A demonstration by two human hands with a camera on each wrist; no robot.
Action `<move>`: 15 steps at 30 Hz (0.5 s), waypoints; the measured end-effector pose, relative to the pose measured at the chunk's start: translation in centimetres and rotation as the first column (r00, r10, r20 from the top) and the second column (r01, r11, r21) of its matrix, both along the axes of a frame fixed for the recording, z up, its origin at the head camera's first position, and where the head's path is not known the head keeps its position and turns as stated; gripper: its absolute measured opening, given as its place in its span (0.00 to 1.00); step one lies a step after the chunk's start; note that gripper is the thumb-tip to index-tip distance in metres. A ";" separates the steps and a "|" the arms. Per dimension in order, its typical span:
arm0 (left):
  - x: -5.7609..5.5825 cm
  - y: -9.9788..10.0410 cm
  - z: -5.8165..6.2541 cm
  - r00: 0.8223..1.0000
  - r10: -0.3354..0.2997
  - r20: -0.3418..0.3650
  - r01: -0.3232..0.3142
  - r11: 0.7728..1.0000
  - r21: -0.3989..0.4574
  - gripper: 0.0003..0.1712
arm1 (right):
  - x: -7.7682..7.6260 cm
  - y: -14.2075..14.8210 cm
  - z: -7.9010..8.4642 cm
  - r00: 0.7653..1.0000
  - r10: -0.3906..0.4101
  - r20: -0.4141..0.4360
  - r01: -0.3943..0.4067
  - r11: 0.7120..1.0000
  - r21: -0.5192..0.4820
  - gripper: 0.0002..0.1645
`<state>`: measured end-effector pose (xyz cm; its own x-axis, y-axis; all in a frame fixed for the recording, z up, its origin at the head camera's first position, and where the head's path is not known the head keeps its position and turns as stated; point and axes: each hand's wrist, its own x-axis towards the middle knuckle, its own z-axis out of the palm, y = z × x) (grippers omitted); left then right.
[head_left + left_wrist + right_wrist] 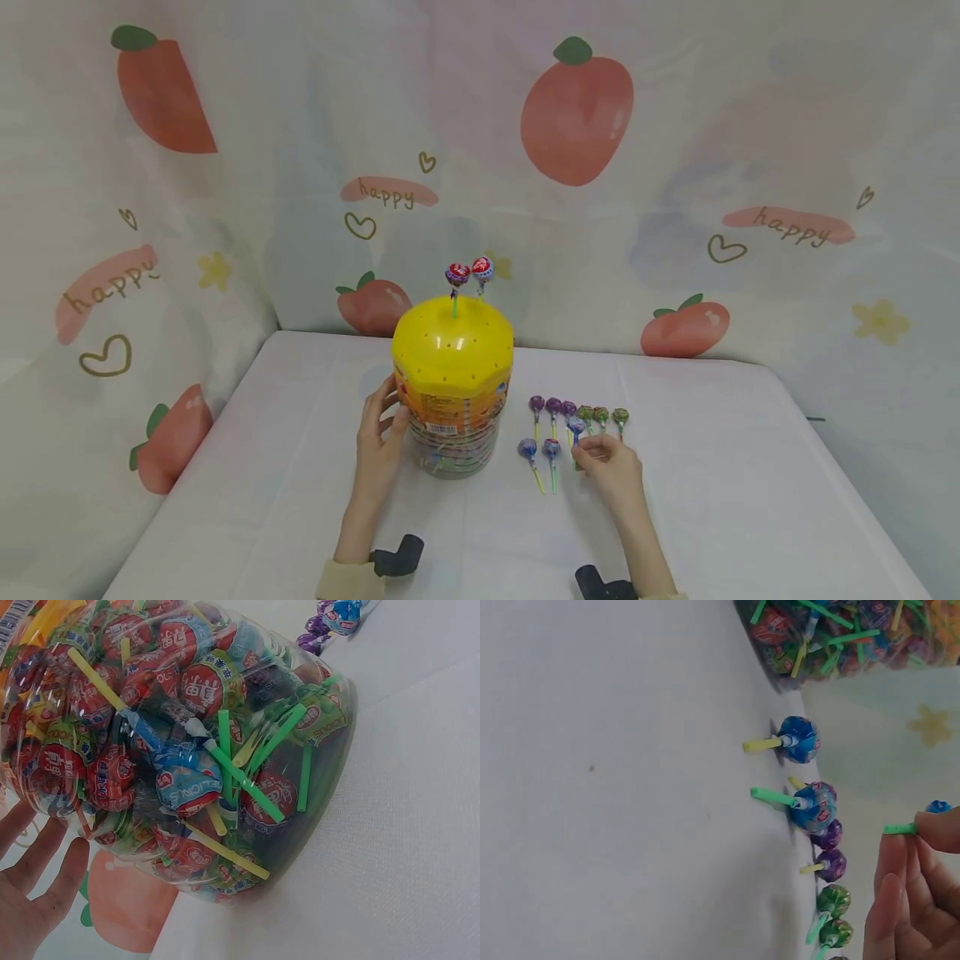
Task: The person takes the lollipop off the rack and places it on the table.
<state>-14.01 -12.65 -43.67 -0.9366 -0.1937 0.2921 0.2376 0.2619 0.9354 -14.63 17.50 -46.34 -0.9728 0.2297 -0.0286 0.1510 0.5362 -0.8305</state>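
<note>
A person's right hand (611,468) pinches one blue-wrapped lollipop (576,424) by its green stick, between thumb and forefinger. I find no gap left in that grip; the candy pokes out above the fingertips and the stick's bare end shows below them. So the long axis runs roughly upright, candy up, stick end down.

The relation I would steer by is this: a tall clear jar (442,408) full of wrapped lollipops stands to the left of the pinched one, and its yellow lid (471,360), dotted with small holes, sits higher than the right hand. As I judge it, any move toward the lid calls for a lift and a shift left, with the stick kept pointing down.

The left hand (380,433) is the nearer one to the jar. It is at the jar's left side, fingers spread and holding no lollipop; I cannot tell how firmly they press on the wall.

Two lollipops (470,272) stand upright in the lid, near its top. On the white table (712,500), just beside the right hand, two blue lollipops (528,449) lie in front of a row of purple lollipops (552,406) and green lollipops (620,414).
</note>
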 end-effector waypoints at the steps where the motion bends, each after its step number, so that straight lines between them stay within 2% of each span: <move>1: 0.0 0.0 0.0 1.000 0.001 -0.001 -0.001 1.000 -0.001 0.31 | 0.0 0.1 -0.2 1.000 0.000 0.015 0.000 1.000 0.005 0.12; 10: 0.0 0.0 -0.1 1.000 0.001 -0.005 -0.001 1.000 -0.006 0.30 | 0.1 0.6 -1.7 0.990 -0.017 0.138 0.011 0.999 0.044 0.11; 15: 0.0 0.0 0.0 1.000 -0.001 -0.003 0.001 1.000 -0.011 0.30 | 0.2 0.6 -2.1 0.988 -0.012 0.156 0.006 0.999 0.037 0.10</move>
<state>-13.96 -12.63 -43.71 -0.9360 -0.1894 0.2967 0.2404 0.2716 0.9319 -14.47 18.05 -48.45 -0.9551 0.2419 -0.1712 0.2819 0.5633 -0.7766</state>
